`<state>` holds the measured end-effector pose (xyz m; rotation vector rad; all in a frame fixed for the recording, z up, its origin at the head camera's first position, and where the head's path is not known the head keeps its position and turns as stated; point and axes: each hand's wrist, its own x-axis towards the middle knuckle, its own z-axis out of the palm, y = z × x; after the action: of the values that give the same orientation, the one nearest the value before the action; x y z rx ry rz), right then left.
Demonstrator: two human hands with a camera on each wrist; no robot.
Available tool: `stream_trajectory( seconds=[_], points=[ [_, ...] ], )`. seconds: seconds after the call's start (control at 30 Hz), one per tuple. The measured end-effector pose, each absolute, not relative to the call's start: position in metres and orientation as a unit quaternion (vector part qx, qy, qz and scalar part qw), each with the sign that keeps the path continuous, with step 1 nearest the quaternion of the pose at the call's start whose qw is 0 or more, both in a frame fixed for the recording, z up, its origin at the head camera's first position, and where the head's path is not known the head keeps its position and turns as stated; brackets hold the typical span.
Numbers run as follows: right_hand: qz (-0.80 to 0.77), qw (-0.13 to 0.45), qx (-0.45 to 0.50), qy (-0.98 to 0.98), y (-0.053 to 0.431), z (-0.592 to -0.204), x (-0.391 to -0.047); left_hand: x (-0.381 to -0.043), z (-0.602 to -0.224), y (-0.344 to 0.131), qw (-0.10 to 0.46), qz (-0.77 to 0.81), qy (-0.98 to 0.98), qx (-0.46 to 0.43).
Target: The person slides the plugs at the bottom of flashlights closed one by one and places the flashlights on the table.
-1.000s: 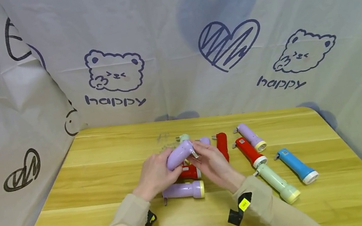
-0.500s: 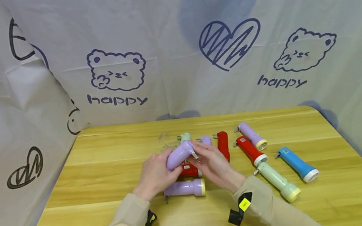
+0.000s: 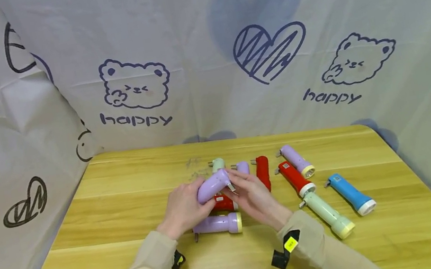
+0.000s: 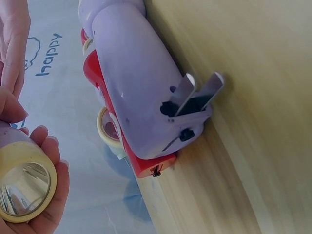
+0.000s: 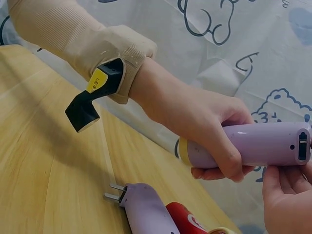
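In the head view, my left hand [image 3: 182,207] grips a purple flashlight [image 3: 212,185] near its cream lens end, clear of the table. The lens ring [image 4: 44,161] faces the left wrist camera. My right hand [image 3: 258,200] pinches the tail end, where metal plug prongs [image 3: 231,187] stick out; its fingers [image 5: 278,183] sit just under the tail in the right wrist view. Directly below lie another purple flashlight [image 3: 216,225] with prongs out and a red flashlight [image 3: 224,202], partly covered by my hands.
Behind my hands lie a pale green flashlight [image 3: 217,164], a purple one [image 3: 242,167] and a red one [image 3: 263,172]. Rightward are another red flashlight [image 3: 294,177], purple flashlight [image 3: 296,161], green flashlight [image 3: 327,215] and blue flashlight [image 3: 351,194]. Printed cloth [image 3: 205,78] walls the wooden table [image 3: 114,200].
Hardly anything differs: both hands keep their hold on the purple flashlight, and the whole head view shifts slightly. The flashlights on the table stay where they were.
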<state>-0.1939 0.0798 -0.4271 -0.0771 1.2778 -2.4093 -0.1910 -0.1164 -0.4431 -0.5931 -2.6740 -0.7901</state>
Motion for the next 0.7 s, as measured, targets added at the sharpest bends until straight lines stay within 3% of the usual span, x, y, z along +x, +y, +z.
stream_trajectory(
  seconds=[0.7],
  points=[
    [-0.871,0.236,-0.026,0.431,0.0857,-0.4260,-0.1936,-0.1878,-0.4497,-0.1088,0.171,-0.251,-0.925,-0.227]
  ],
)
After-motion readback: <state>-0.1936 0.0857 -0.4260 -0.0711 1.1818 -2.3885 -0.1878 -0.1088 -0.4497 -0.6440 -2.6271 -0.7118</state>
